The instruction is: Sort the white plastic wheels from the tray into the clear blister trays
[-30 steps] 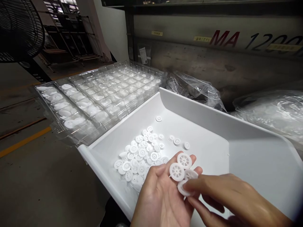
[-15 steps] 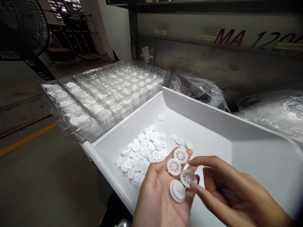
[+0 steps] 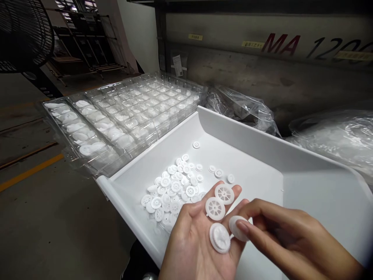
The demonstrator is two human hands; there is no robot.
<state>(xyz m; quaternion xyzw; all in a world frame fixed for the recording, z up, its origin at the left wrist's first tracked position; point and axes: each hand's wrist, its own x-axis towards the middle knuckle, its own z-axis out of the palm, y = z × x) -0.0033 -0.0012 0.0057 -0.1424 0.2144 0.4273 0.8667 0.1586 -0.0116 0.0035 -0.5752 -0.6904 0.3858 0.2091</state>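
Observation:
My left hand [image 3: 198, 237] lies palm up over the white tray, cradling white plastic gears. Two flat spoked gears [image 3: 215, 209] rest side by side toward its fingertips. Lower on the palm sits a stepped gear [image 3: 220, 238] with a toothed rim. Between thumb and index finger, my right hand [image 3: 288, 229] pinches another gear [image 3: 238, 228], tilted nearly edge-on at the palm's right side. A thin stub shows between it and the stepped gear; I cannot tell whether they are joined. Behind my left hand, a heap of similar small gears [image 3: 175, 186] lies in the tray.
The white tray [image 3: 241, 155] has raised walls. To its left stands a clear compartmented blister tray [image 3: 116, 120] holding white parts. Crumpled plastic film [image 3: 244, 111] and a clear bag [image 3: 335, 136] lie behind, before a machine panel [image 3: 247, 74]. A fan [image 3: 23, 35] stands far left.
My right hand has closed on one gear and tilted it up from face-on, shifting it slightly right. The stepped gear on my left palm has turned to show its toothed rim.

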